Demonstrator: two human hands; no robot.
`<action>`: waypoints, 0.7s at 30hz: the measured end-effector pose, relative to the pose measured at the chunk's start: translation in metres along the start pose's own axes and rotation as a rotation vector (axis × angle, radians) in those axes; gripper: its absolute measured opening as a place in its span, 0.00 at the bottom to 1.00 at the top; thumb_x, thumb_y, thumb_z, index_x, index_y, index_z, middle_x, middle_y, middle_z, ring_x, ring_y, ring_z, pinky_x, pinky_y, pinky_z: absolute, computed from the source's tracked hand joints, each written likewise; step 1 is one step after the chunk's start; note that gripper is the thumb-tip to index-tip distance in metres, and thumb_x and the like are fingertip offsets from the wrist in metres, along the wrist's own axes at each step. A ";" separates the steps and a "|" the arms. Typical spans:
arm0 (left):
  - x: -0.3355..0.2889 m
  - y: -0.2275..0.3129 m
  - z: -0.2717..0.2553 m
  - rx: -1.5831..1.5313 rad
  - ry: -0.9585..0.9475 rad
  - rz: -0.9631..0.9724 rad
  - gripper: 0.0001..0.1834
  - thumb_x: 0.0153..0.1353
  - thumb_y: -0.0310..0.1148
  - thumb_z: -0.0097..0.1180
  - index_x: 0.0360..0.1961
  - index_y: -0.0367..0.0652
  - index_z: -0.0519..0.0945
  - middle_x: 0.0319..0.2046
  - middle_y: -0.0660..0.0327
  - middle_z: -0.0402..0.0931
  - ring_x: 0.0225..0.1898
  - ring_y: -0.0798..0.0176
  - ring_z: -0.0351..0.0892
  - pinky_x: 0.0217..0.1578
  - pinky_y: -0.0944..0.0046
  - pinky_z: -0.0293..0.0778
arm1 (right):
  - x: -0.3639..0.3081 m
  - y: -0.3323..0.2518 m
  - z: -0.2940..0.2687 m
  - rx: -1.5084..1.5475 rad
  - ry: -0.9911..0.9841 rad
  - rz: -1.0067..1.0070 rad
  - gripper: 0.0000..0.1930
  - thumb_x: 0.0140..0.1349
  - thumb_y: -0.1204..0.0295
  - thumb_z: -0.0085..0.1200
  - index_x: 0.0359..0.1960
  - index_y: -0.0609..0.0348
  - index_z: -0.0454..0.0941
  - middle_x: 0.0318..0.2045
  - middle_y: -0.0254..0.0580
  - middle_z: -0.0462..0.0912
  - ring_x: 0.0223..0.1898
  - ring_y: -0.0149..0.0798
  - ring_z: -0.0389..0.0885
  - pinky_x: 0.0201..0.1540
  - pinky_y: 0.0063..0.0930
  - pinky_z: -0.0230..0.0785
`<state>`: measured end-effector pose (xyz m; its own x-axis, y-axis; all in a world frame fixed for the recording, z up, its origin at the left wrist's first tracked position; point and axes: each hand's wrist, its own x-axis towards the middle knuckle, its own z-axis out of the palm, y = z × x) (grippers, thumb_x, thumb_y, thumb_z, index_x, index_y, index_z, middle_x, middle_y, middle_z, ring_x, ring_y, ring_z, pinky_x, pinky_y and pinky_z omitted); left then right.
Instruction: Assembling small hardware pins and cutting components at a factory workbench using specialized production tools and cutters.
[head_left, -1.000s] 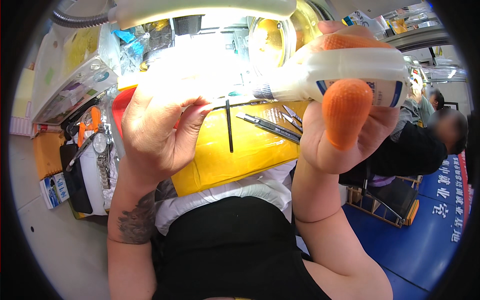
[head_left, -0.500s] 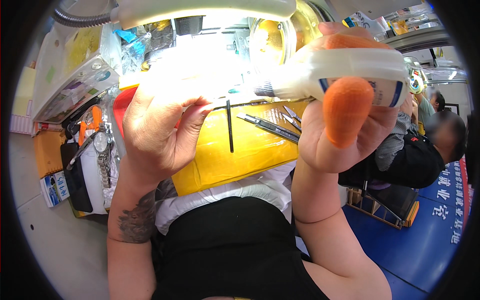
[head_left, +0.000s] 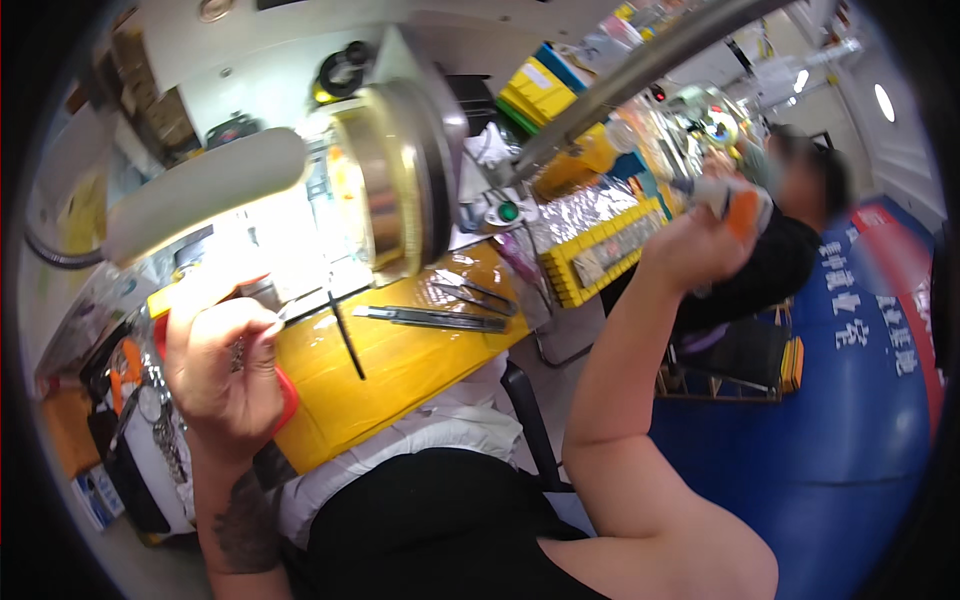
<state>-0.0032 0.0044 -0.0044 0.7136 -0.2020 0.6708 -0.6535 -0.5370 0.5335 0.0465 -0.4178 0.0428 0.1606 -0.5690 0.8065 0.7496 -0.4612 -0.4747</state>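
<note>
My right hand (head_left: 700,245) is raised far out to the right, wrapped round a white squeeze bottle (head_left: 712,190) with a narrow tip. Orange finger cots (head_left: 742,214) cover some of its fingers. On the left, my left hand (head_left: 225,365) hovers over the yellow work surface (head_left: 320,400), thumb and fingers pinched together; glare hides what lies between them. A thin black stick (head_left: 346,335) lies on that surface to the right of this hand. Beyond it are a craft knife (head_left: 430,318) and what look like slim tweezers (head_left: 475,295).
A glowing white lamp (head_left: 210,190) hangs over the left hand, beside a large round glass-and-metal piece (head_left: 395,180). A metal pole (head_left: 630,85) slants across the top. A yellow tray (head_left: 610,250) stands right of the work surface. A person in black (head_left: 770,260) sits at the right.
My right hand has swung away to the right with the bottle. The view has turned rightward, showing more of the neighbouring bench. My left hand keeps its pinch.
</note>
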 end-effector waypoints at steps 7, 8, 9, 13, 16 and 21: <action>-0.008 -0.016 0.004 -0.081 -0.047 0.010 0.04 0.67 0.22 0.56 0.41 0.37 0.75 0.52 0.45 0.77 0.57 0.49 0.76 0.61 0.51 0.70 | 0.033 0.039 0.002 -0.309 -0.194 0.056 0.07 0.69 0.75 0.56 0.45 0.64 0.74 0.37 0.36 0.81 0.39 0.26 0.79 0.46 0.22 0.71; -0.008 -0.015 0.005 -0.101 -0.037 0.009 0.04 0.67 0.22 0.56 0.41 0.37 0.74 0.52 0.44 0.78 0.57 0.49 0.76 0.61 0.51 0.70 | 0.031 0.049 -0.001 -0.352 -0.260 0.086 0.08 0.68 0.76 0.56 0.45 0.65 0.74 0.37 0.37 0.81 0.38 0.27 0.79 0.46 0.22 0.71; -0.007 -0.015 0.006 -0.121 -0.028 0.008 0.04 0.67 0.21 0.56 0.41 0.37 0.74 0.52 0.44 0.78 0.57 0.49 0.76 0.61 0.51 0.70 | 0.030 0.057 -0.003 -0.354 -0.261 0.092 0.08 0.68 0.76 0.56 0.45 0.65 0.74 0.37 0.37 0.81 0.38 0.27 0.79 0.46 0.22 0.71; -0.005 -0.015 0.005 -0.112 -0.051 0.023 0.04 0.67 0.20 0.54 0.41 0.37 0.73 0.54 0.42 0.77 0.59 0.47 0.76 0.63 0.49 0.70 | 0.022 0.066 -0.011 -0.225 -0.353 0.263 0.11 0.68 0.78 0.57 0.49 0.66 0.72 0.39 0.42 0.82 0.40 0.32 0.84 0.46 0.27 0.77; -0.007 -0.019 0.008 -0.164 -0.059 -0.001 0.03 0.69 0.20 0.52 0.42 0.36 0.72 0.55 0.40 0.76 0.60 0.46 0.76 0.63 0.48 0.72 | 0.018 0.058 -0.017 -0.289 -0.437 0.210 0.12 0.68 0.76 0.59 0.49 0.68 0.75 0.39 0.45 0.84 0.39 0.33 0.85 0.44 0.27 0.79; -0.003 -0.023 0.013 -0.225 -0.059 0.061 0.03 0.70 0.20 0.50 0.43 0.35 0.71 0.56 0.38 0.74 0.61 0.44 0.75 0.62 0.47 0.73 | 0.034 0.047 -0.002 -0.363 -0.436 0.133 0.12 0.67 0.70 0.62 0.43 0.68 0.77 0.33 0.39 0.84 0.35 0.29 0.83 0.38 0.22 0.75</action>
<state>0.0129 0.0069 -0.0255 0.6803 -0.2795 0.6775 -0.7309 -0.3278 0.5986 0.0857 -0.4602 0.0474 0.5458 -0.3404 0.7657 0.4488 -0.6529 -0.6102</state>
